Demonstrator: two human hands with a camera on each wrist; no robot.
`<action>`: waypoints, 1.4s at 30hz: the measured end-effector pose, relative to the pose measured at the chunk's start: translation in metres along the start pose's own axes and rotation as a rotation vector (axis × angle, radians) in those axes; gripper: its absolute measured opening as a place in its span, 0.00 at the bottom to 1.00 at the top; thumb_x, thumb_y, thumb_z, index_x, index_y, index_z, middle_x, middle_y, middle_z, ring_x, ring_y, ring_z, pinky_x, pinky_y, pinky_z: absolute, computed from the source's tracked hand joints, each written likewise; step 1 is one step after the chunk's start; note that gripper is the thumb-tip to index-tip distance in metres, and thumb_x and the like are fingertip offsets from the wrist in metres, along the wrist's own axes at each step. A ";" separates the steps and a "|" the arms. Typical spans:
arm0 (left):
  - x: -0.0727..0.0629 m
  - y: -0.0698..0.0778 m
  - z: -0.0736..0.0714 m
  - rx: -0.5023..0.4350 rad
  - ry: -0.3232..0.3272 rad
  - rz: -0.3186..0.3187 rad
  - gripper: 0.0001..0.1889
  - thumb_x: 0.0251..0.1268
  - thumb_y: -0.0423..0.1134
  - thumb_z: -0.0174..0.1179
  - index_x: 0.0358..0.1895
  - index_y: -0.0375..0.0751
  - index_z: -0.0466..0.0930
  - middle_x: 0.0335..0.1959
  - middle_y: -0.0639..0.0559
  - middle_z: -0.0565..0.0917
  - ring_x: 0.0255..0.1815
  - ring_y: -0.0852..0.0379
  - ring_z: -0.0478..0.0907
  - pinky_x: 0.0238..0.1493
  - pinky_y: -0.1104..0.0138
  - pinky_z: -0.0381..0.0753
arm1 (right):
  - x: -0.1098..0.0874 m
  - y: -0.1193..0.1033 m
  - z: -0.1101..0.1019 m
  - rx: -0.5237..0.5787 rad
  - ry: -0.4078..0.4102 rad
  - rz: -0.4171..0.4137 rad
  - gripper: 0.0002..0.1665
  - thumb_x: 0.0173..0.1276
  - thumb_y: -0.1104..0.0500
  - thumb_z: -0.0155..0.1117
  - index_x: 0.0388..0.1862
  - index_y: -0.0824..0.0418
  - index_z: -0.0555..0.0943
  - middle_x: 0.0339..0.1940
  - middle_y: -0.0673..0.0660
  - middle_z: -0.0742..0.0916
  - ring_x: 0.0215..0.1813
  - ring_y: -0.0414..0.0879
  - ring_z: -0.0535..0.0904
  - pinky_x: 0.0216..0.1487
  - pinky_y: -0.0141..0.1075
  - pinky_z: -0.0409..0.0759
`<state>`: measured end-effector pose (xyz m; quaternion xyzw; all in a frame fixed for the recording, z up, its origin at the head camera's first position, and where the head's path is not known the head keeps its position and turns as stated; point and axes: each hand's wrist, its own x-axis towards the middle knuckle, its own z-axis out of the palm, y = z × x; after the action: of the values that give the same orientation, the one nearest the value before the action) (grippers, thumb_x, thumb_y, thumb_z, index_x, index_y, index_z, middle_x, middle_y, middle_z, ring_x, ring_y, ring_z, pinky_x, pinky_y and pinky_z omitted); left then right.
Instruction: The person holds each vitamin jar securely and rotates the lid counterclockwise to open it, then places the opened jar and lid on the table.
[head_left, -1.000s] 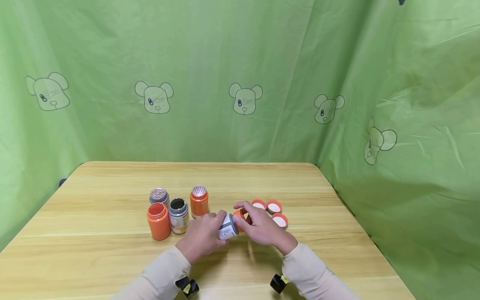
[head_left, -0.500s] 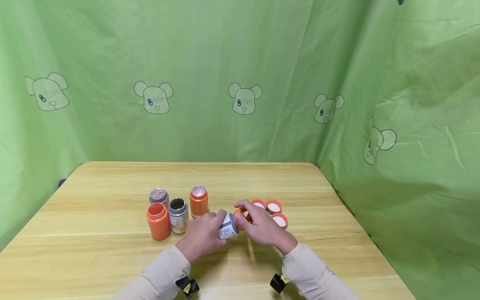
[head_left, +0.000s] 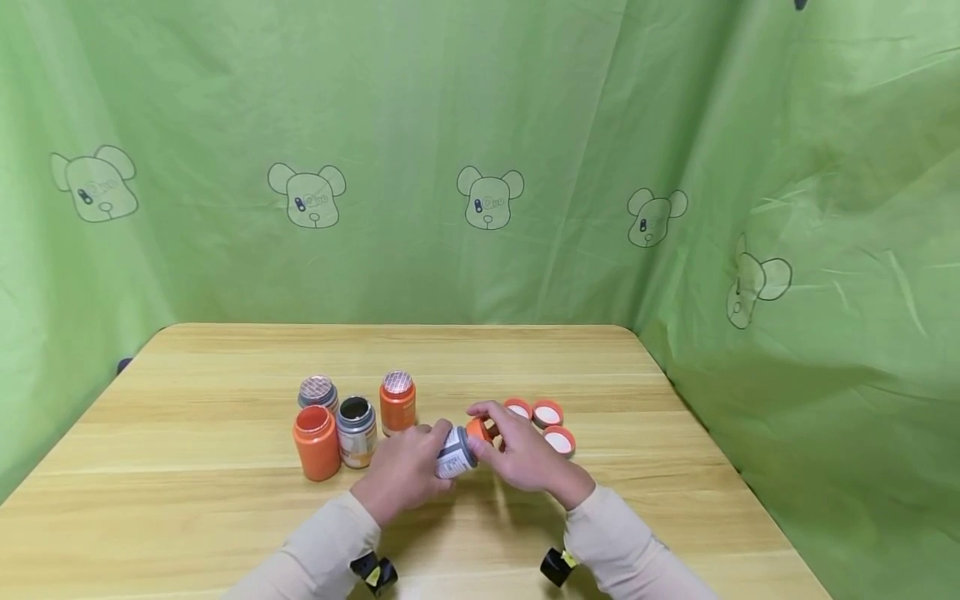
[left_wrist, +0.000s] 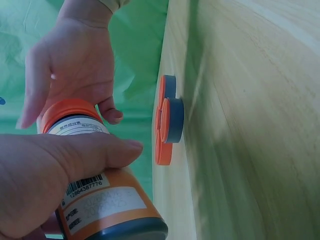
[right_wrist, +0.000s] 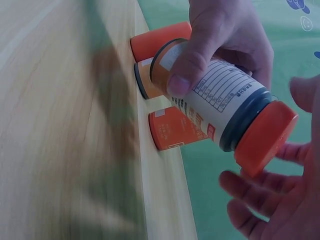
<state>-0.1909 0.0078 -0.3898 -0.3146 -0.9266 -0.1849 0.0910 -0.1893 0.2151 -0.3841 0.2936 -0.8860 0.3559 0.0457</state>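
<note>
My left hand [head_left: 405, 471] grips a tilted supplement bottle [right_wrist: 215, 97] round its body, with the thumb across the label. The bottle has a dark grey shoulder, an orange and white label and an orange screw cap [right_wrist: 265, 137] on its neck. Around that cap my right hand [head_left: 525, 450] is spread. In the right wrist view its thumb [right_wrist: 302, 93] stands apart from the cap, while the other fingers lie loosely bent below and behind it. Whether a fingertip touches the cap's lower edge I cannot tell. The bottle is held above the wooden table [head_left: 225, 533].
To the left stand an open orange bottle [head_left: 318, 450], an open grey bottle [head_left: 358, 437], a foil-sealed grey bottle [head_left: 318, 392] and a foil-sealed orange bottle [head_left: 398, 408]. Loose caps, including a front cap [head_left: 559, 442], lie right of the hands. A green curtain [head_left: 397, 100] hangs behind.
The right hand's fingers have shifted slightly round the cap, and the thumb sits a little lower. The left hand and bottle stay almost in place.
</note>
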 end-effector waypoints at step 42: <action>-0.001 0.001 0.002 0.021 -0.020 -0.012 0.31 0.39 0.48 0.78 0.47 0.43 0.75 0.29 0.49 0.81 0.25 0.58 0.75 0.21 0.66 0.74 | -0.001 -0.002 0.000 0.006 -0.068 0.080 0.24 0.76 0.49 0.52 0.63 0.62 0.69 0.32 0.48 0.80 0.32 0.41 0.77 0.33 0.34 0.77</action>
<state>-0.1897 0.0092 -0.3913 -0.3099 -0.9312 -0.1726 0.0836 -0.1872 0.2142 -0.3836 0.2700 -0.8970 0.3501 0.0003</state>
